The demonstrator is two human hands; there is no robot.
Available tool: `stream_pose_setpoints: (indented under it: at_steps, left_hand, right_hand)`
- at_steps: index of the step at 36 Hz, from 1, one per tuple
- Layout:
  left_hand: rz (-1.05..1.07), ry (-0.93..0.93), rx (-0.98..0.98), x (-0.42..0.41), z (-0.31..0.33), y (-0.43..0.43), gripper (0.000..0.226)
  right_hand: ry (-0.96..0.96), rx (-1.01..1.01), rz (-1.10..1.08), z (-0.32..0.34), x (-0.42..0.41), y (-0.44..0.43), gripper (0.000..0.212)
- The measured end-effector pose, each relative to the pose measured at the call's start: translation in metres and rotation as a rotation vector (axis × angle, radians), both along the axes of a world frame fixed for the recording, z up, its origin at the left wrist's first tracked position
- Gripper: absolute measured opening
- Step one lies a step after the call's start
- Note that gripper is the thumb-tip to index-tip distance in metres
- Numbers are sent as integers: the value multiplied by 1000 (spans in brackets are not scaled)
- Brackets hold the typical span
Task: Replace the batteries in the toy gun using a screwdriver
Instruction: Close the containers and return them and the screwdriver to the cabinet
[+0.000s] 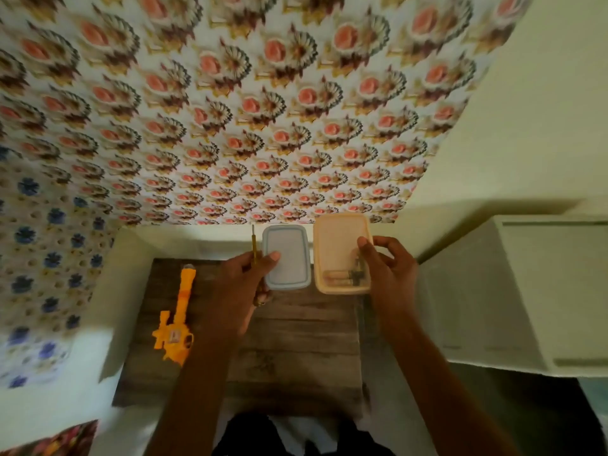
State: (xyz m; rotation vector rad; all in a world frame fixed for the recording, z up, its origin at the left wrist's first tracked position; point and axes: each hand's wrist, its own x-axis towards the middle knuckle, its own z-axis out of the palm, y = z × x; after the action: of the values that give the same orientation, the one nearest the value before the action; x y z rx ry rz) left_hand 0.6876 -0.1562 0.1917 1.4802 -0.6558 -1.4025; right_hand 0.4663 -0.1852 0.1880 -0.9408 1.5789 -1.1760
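An orange toy gun [177, 319] lies on the left of the small wooden table [296, 340], barrel pointing away from me. My left hand [240, 284] grips a yellow-handled screwdriver [254, 245] together with a blue-rimmed container lid [287, 258], thumb pressed on the lid's left side. To the right stands an open peach plastic box [339, 248] with batteries [339, 277] lying at its near end. My right hand [385, 268] holds the box's right wall, thumb over the rim.
A flower-patterned cloth [230, 110] hangs behind the table. A pale ledge [526, 291] runs along the right side. White fabric [108, 291] borders the table's left edge. My dark clothing [296, 436] shows at the bottom.
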Motion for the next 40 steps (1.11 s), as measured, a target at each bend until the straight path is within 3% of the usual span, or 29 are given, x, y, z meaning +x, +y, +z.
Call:
stream_pose_setpoints:
  at_steps: [8,13,19,30,37,40]
  left_hand:
    - [153,-11,1,-57,7,9,27]
    - [149,-21,-6,-78,15,13,55]
    - [69,-73,35,-99,13,17,23]
    - [-16,-4,32,-186,24,14,14]
    - [8,-50,-6,-299,18,6,10]
    - [38,-12,-5,-357,5,1,16]
  right_hand:
    - [3,-37,77,7,-50,-22,28]
    - [-6,-46,104,18,-72,-18,24]
    - [20,-83,63,29,-99,3,28]
    - [-5,-77,-43,36,-190,40,22]
    - [-32,-117,-6,24,-304,32,14]
    - [61,-138,32,12,-358,22,16]
